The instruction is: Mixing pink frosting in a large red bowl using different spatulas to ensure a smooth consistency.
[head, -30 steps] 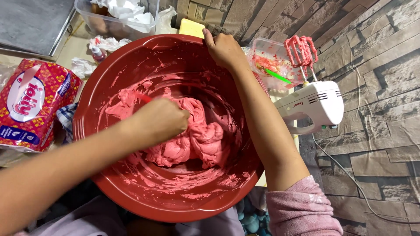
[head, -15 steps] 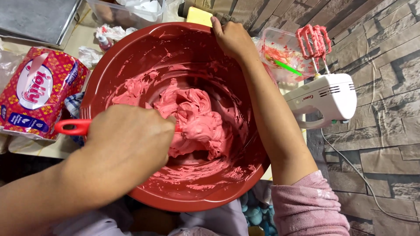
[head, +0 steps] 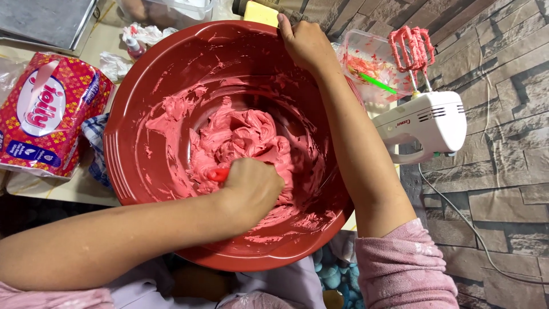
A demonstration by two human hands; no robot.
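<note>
A large red bowl is seen from above, set at the near edge of a pale table, its near rim overhanging that edge. Pink cream is heaped in the middle of the bowl and smeared up the inner walls.

Left hand: lowered inside the bowl, fist wrapped tight round a red handle whose end sticks out on the thumb side. The working end of the tool is buried in the cream and cannot be made out.

Right hand: laid over the far rim of the bowl, fingers hooked over the edge, gripping the rim. The forearm runs down along the right rim; a pink sleeve is pushed up above the elbow.

Just beside the bowl on the right, a white hand mixer is lying on its side, its beaters coated in pink cream. Between the beaters and the bowl, a clear plastic tub smeared with pink is noted, a green stick resting across it.

At the left edge of the table, a red printed pack of tissue is standing. Crumpled paper is scattered toward the far left corner.
</note>
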